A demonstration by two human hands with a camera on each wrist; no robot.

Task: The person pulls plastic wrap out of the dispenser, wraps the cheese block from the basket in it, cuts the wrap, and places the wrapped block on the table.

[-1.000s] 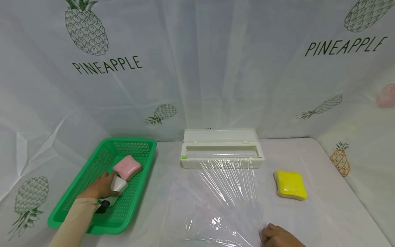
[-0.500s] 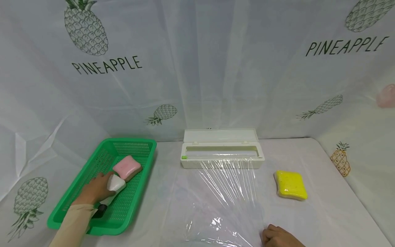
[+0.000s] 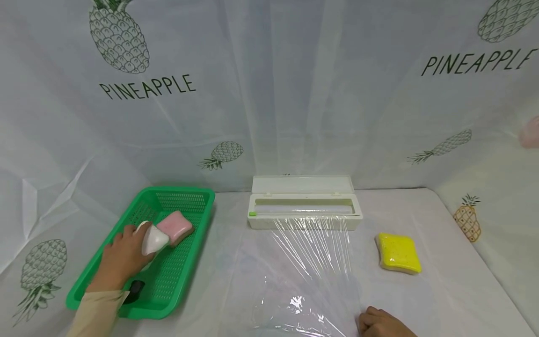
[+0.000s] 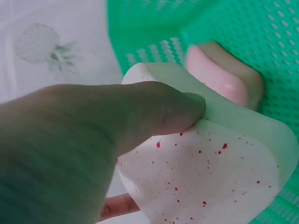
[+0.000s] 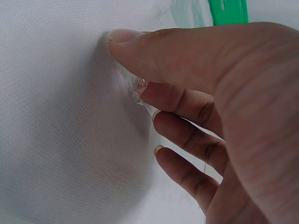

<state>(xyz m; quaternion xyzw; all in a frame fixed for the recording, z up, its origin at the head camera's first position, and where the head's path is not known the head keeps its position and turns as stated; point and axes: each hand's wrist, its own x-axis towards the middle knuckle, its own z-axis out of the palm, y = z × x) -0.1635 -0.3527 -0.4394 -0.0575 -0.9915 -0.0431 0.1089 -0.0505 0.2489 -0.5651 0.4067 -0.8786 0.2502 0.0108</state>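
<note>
My left hand [image 3: 124, 255] grips a white, rounded square block [image 3: 155, 239] inside the green basket [image 3: 185, 285]. Seen from the left wrist, the thumb [image 4: 159, 105] presses on its edge, and red specks dot its pale face. A pink block [image 3: 176, 224] of similar shape lies in the basket right beside it. At the front of the table, my right hand [image 3: 383, 323] pinches the edge of the clear cling film [image 3: 303, 262] between thumb and fingers. The film stretches out from a white dispenser [image 3: 305, 222] with its lid up and a roll inside.
A yellow block [image 3: 397, 252] lies on the white tabletop [image 3: 446, 290], right of the film. Behind the table hangs a pineapple-print curtain [image 3: 294, 93]. A small black item [image 3: 134, 291] shows by the left wrist.
The left hand has lifted and tilted the white block, moving it up and left beside the pink one. The right hand keeps its place at the film's edge.
</note>
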